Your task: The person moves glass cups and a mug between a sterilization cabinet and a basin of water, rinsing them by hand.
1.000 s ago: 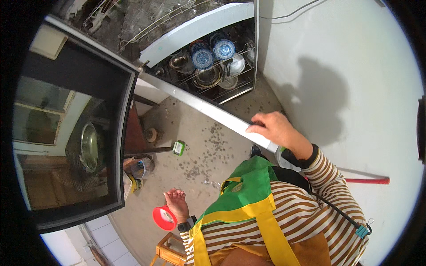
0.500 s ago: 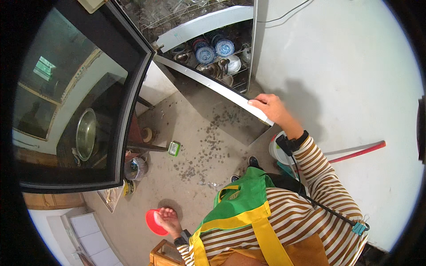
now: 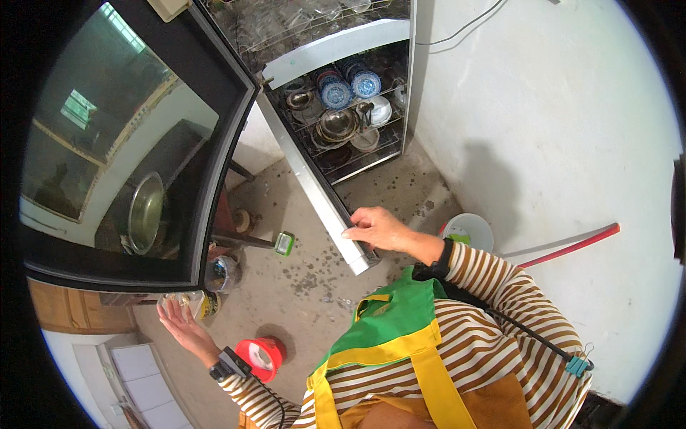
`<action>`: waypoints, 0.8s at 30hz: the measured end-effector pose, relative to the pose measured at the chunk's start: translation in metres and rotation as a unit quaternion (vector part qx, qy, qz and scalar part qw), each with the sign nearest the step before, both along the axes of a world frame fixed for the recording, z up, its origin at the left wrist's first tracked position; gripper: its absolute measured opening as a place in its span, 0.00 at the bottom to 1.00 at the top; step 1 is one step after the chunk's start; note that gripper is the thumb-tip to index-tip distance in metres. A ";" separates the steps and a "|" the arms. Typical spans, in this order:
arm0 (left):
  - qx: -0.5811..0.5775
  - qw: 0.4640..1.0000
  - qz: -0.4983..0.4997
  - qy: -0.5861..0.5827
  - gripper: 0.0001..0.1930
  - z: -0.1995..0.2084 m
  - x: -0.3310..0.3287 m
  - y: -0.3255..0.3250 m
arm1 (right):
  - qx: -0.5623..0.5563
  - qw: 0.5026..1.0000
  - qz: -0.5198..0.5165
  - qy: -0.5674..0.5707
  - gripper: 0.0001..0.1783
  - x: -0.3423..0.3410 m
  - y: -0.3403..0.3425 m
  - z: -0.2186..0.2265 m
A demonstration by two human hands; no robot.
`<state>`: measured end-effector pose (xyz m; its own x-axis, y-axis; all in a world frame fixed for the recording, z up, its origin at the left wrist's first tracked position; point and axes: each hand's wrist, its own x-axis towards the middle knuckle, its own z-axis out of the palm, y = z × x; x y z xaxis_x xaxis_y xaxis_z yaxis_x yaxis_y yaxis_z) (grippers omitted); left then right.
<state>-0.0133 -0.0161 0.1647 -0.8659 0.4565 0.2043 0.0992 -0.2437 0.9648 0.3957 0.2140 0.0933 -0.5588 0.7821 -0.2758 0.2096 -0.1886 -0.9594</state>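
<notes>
— Black glass: the upper cabinet door (image 3: 136,143) now swings wider across the left of the view than half a second ago, and the lower door's pale edge (image 3: 314,193) runs steeper, baring the rack of bowls and plates (image 3: 343,114).

— The hands?

— The right hand (image 3: 379,229) reaches forward from the striped sleeve and rests on the pale edge near its lower end, fingers (image 3: 357,232) together, laid flat over it. The left hand (image 3: 179,322) stretches out low, palm open, fingers spread, at the upper door's bottom corner; whether it touches, I cannot tell.

— Below?

— 1 red bowl (image 3: 261,355) on the floor.
</notes>
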 end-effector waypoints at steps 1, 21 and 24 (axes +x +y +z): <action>-0.002 1.000 -0.002 0.015 0.32 0.010 0.001 0.010 | -0.037 0.999 0.027 0.023 0.27 -0.008 0.001 -0.007; -0.081 0.991 -0.058 0.090 0.18 0.005 0.042 0.015 | -0.125 0.987 0.046 0.088 0.22 -0.083 -0.025 -0.008; -0.077 0.986 -0.119 0.088 0.18 0.014 0.061 0.016 | -0.120 0.985 0.052 0.116 0.25 -0.085 -0.026 -0.014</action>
